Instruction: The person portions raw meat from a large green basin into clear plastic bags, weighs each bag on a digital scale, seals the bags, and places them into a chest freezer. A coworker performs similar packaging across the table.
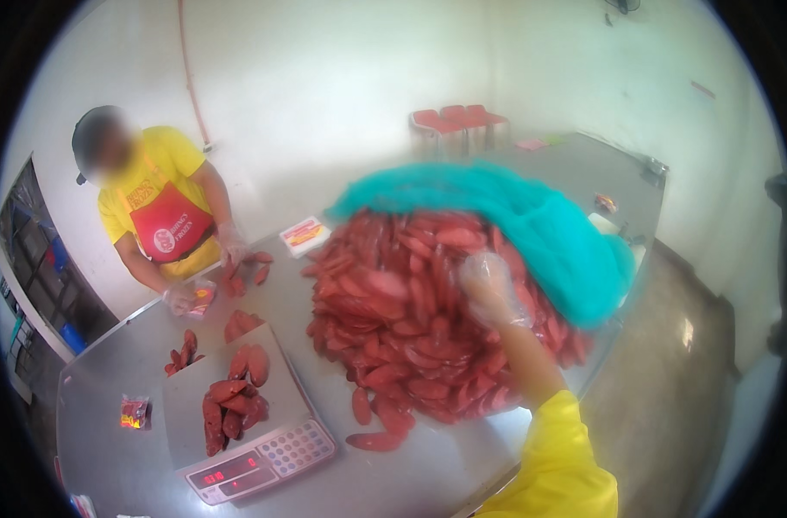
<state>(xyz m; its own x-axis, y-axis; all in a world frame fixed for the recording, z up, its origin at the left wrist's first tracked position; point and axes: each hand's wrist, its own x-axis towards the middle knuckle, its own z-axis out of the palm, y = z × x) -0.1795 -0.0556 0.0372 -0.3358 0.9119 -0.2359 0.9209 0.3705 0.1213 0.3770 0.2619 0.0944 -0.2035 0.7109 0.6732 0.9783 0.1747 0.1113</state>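
Observation:
My right hand (490, 288), in a clear plastic glove, lies on the right part of a large heap of red sausages (400, 324); its fingers are blurred, and whether they grip a sausage cannot be told. My left hand is out of view. A teal mesh cloth (536, 220) is draped over the back and right side of the heap. Left of the heap stands a digital scale (296, 447) with lit red digits. Several red sausages (232, 405) rest in a small pile on its metal plate. A few loose sausages (375, 442) lie between scale and heap.
Across the steel table (102, 382), a person in a yellow shirt and red apron (173, 220) handles a small printed packet (202, 299) beside loose sausages. A filled packet (134, 412) lies left of the scale, a white printed box (304, 236) behind it. Red stools (439, 122) stand by the wall.

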